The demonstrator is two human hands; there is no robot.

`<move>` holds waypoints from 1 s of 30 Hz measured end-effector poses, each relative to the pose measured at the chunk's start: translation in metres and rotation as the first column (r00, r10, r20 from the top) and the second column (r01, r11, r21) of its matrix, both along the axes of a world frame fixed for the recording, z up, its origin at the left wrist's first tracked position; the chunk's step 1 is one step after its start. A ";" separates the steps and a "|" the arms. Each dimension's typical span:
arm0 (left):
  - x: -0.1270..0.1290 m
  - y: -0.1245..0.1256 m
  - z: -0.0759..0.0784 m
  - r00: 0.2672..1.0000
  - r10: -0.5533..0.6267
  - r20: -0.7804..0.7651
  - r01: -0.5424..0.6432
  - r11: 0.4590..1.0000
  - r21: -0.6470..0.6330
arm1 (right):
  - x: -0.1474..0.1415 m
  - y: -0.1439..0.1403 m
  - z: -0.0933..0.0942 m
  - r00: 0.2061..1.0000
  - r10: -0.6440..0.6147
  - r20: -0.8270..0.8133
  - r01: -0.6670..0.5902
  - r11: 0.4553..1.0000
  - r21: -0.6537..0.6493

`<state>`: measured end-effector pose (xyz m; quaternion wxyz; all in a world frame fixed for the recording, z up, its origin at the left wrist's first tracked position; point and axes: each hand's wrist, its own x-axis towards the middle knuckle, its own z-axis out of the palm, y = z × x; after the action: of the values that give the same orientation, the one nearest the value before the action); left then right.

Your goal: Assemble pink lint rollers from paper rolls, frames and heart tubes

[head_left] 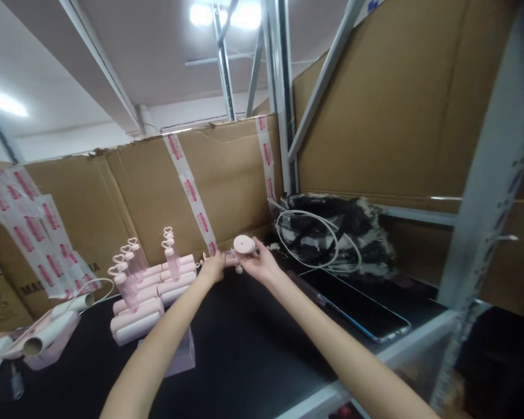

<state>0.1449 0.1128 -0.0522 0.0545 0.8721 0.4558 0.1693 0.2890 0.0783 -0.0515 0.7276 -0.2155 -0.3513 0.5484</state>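
Left hand's (pixel 213 266) fingers hidden

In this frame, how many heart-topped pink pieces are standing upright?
5, as far as I can tell: four heart-topped pieces clustered above the left stack of pink cases, one farther right nearer the left hand. They overlap, so more may be hidden.

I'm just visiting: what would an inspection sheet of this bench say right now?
Surface: black tabletop, mostly bare near the arms.
Job's things: small pink item with a round cap, held at the back of the bench; stacked pink tubes with heart-topped pieces beside it.
Clutter: tablet, black-and-white fabric bundle, paper rolls at far left.
Hands: left hand and right hand both grip the pink item.
Cables: white cable looped over the fabric.
Surroundings: taped cardboard walls, metal rack post, ceiling lights.
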 end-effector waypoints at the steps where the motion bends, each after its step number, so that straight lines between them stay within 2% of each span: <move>1: -0.006 -0.003 0.003 0.999 -0.004 0.050 0.005 1.000 -0.010 | 0.001 -0.003 0.004 0.999 0.011 -0.037 -0.012 1.000 -0.018; 6: -0.042 -0.029 0.017 0.936 0.030 0.352 -0.010 0.998 -0.060 | -0.003 -0.019 0.026 0.967 0.079 -0.243 -0.103 0.991 -0.088; 8: -0.053 -0.047 0.015 0.892 0.058 0.449 -0.019 0.996 -0.089 | -0.012 -0.028 0.030 0.957 0.112 -0.269 -0.140 0.986 -0.090; 9: -0.057 -0.057 0.013 0.844 0.061 0.533 0.009 0.992 -0.127 | -0.018 -0.033 0.031 0.962 0.112 -0.250 -0.137 0.987 -0.083; 10: -0.060 -0.068 0.009 0.764 0.065 0.642 0.064 0.982 -0.175 | -0.025 -0.038 0.031 0.974 0.095 -0.205 -0.110 0.992 -0.066; 11: -0.062 -0.078 0.005 0.645 0.081 0.760 0.139 0.965 -0.221 | -0.032 -0.044 0.029 0.989 0.056 -0.134 -0.061 0.998 -0.035; 13: -0.064 -0.097 0.000 0.351 0.162 0.922 0.316 0.907 -0.279 | -0.047 -0.054 0.026 0.996 -0.078 0.046 0.075 0.994 0.076; 14: -0.063 -0.105 -0.002 0.235 0.211 0.949 0.389 0.874 -0.291 | -0.053 -0.059 0.024 0.980 -0.152 0.127 0.133 0.980 0.146; 16: -0.064 -0.116 -0.001 0.135 0.280 0.951 0.473 0.825 -0.310 | -0.063 -0.067 0.021 0.936 -0.257 0.241 0.190 0.945 0.267; 19: -0.066 -0.124 0.002 0.079 0.328 0.941 0.538 0.781 -0.317 | -0.071 -0.076 0.017 0.894 -0.293 0.338 0.164 0.917 0.363; 22: -0.068 -0.126 -0.001 0.023 0.349 0.937 0.566 0.768 -0.300 | -0.075 -0.082 0.014 0.847 -0.280 0.451 0.075 0.904 0.421; 25: -0.069 -0.128 -0.008 0.006 0.357 0.934 0.582 0.758 -0.293 | -0.079 -0.085 0.008 0.787 -0.278 0.551 0.001 0.893 0.450; 27: -0.070 -0.128 -0.011 0.029 0.302 0.953 0.549 0.792 -0.267 | -0.082 -0.088 0.005 0.758 -0.283 0.588 -0.020 0.891 0.454; 30: -0.073 -0.128 -0.011 0.136 0.164 0.977 0.437 0.875 -0.208 | -0.084 -0.090 0.002 0.726 -0.324 0.607 0.000 0.882 0.471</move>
<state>0.0722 -0.0152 -0.0633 0.5531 0.5462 0.2476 0.5783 0.2046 -0.0121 -0.0493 0.6273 -0.2587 -0.6823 0.2721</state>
